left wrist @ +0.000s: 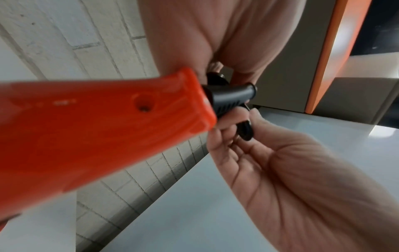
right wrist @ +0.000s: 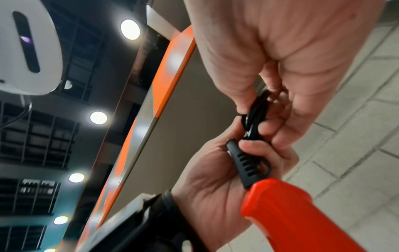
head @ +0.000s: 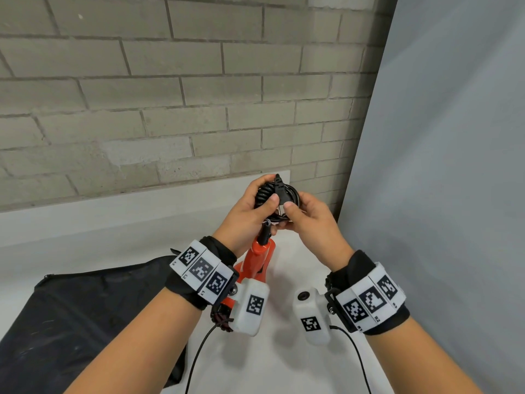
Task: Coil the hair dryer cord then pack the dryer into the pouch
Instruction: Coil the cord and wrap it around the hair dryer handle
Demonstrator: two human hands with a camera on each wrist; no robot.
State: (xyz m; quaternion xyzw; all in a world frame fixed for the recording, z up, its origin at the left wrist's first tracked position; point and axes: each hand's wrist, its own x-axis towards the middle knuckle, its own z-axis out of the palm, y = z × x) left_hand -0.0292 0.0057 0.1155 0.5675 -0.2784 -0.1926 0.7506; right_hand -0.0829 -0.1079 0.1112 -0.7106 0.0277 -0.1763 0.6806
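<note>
The black cord is wound into a small coil, held up over the table between both hands. My left hand grips the coil's left side, thumb over the plug. My right hand pinches the right side of the coil, thumb on the plug's lower end. The orange hair dryer hangs below my left hand by its black strain relief. The right wrist view shows the cord between the fingers of both hands and the orange handle below. The black pouch lies flat at the left.
A white table runs up to a grey brick wall behind. A grey panel stands close on the right. Thin black cables hang from the wrist cameras.
</note>
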